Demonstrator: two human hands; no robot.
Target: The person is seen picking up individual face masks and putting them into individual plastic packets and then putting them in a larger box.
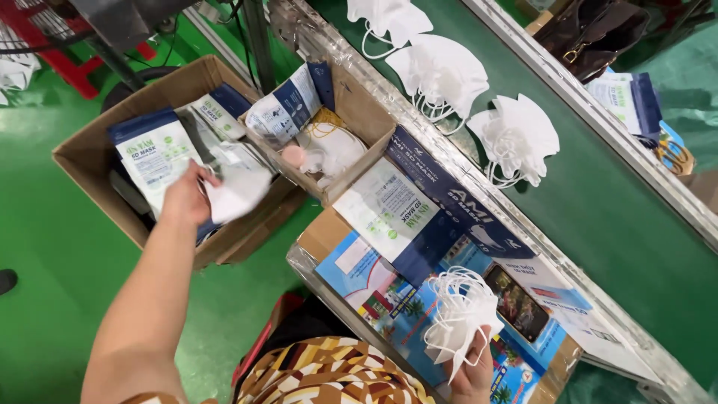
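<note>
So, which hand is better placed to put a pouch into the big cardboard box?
The left hand. It already holds a white pouch directly over the big cardboard box. The right hand is far from it, near the body, and full with a bundle of white masks.

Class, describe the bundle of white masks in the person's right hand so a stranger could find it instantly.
Start at the green conveyor belt, then drop to the picture-covered box beside it. Above its near end, the right hand grips the bundle of white masks; the belt's piles lie loose, untouched.

A brown handbag (591,30) lies beyond the green conveyor belt (598,209).
</note>
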